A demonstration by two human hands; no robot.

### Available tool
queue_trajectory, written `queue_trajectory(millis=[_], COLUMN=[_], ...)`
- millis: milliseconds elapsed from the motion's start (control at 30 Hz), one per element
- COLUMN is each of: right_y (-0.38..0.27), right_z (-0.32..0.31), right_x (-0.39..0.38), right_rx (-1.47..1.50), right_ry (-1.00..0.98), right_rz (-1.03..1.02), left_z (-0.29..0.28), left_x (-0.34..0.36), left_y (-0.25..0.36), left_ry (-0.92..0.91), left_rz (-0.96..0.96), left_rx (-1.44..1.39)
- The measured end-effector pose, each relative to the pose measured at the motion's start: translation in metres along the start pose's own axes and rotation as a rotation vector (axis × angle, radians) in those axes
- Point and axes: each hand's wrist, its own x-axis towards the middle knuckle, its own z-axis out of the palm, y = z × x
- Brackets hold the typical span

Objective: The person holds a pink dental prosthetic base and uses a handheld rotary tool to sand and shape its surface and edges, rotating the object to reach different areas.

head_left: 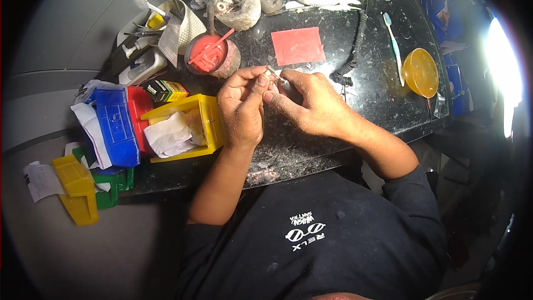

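Observation:
Close together over the black bench [300,153], my two hands meet near its middle. The fingertips of my left hand [242,108] pinch a small pale piece [266,74], whose shape I cannot make out. My right hand [313,103] is closed around a slim metal tool [282,81]. The tool's tip is right at the pale piece, and most of its body is hidden by the fingers. Whitish dust covers both hands. Just beyond them lies a flat pink-red wax sheet [298,45].
A handled pan [236,62] with pink strips stands far left, beside a bag of small parts [239,5]. A yellow bin [214,128] with papers is left; blue bins [116,128] adjoin. A coiled black cord [358,44], toothbrush [395,50] and amber bowl [421,72] lie right.

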Motion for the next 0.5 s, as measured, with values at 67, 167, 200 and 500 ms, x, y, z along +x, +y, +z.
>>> queue_trajectory(millis=[67,167,200,500], right_y=[0.0010,0.0020,0.0003,0.0006], right_z=[0.0007,0.0017,0.0008,0.0007], right_x=[-0.0004,-0.0008,-0.0006,-0.0021], right_rx=[0.005,0.029,0.015,0.017], right_ry=[0.000,0.000,0.003,-0.031], right_rz=[-0.017,-0.048,-0.034,-0.015], left_z=[-0.0026,-0.0060,-0.0041,-0.0083], left_x=[0.0005,0.0012,0.0009,0.0019], left_y=[0.0005,0.0008,0.0006,0.0001], left_ry=[-0.016,-0.103,-0.077,-0.086], left_rz=[-0.004,-0.020,-0.005,-0.009], left_rx=[-0.008,-0.036,-0.024,0.001])
